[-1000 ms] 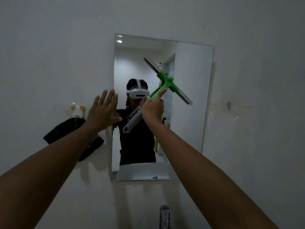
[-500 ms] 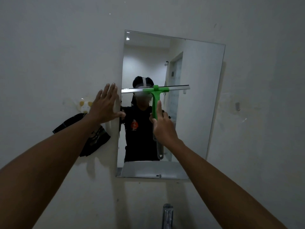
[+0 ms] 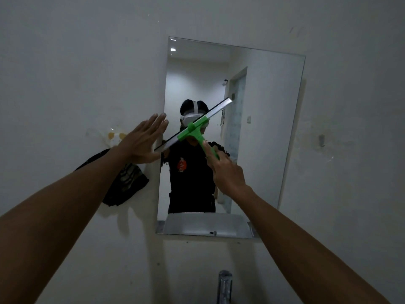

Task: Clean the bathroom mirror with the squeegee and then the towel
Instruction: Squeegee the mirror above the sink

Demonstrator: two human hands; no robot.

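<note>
So the right hand point(image 3: 228, 172) was wrapped around the green handle of the squeegee point(image 3: 192, 130), index finger laid along the stem, while the left hand point(image 3: 143, 142) was flat with fingers straight, palm pressed to the wall right at the mirror's left edge, fingertips just reaching the glass. The thing that mattered here was the blade's tilt: its long axis ran diagonally, low end down by the left hand, high end up and to the right over the middle of the mirror point(image 3: 267, 132). The low tip sat just beside the left thumb (close enough that I couldn't tell if they touched), so any sweep leftward looked blocked by that hand. All the free glass lay to the right and below the blade, a wide strip out to the right edge and down to the bottom edge, so my guess is the next pull needed the blade levelled and drawn that way. The towel, I think, was the dark cloth point(image 3: 125, 183) hanging on the wall just left of the mirror, nearer the left hand. A tap point(image 3: 224, 286) poked up at the bottom, well clear of the mirror.
</note>
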